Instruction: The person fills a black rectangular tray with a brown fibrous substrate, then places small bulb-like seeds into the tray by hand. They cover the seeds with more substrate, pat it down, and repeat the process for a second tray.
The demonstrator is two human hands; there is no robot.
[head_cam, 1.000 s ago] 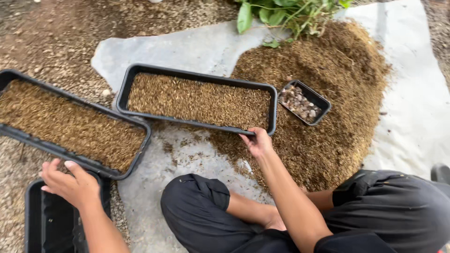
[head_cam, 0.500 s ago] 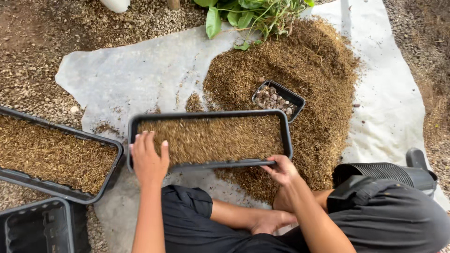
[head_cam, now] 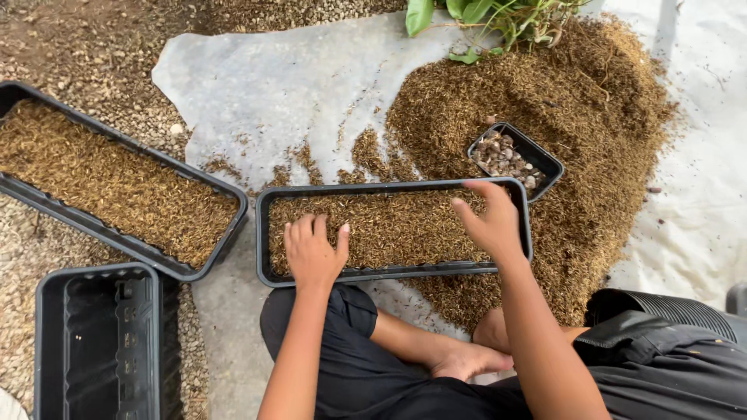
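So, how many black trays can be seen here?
4: a filled long tray at left, an empty tray below it, the middle tray under both hands, and a small pebble tray on the pile.

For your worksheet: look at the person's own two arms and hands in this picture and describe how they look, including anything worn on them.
Both arms are bare from the hand up to the picture's lower edge: no sleeves show. The left hand and right hand wear no gloves, and no rings, watch or bracelets show. The fingers have short, pale, unpainted nails. Dark clothing covers the body and legs only.

Both hands, left [head_cam: 313, 250] and right [head_cam: 490, 224], have moved from the tray's [head_cam: 264, 233] rim onto its filling.
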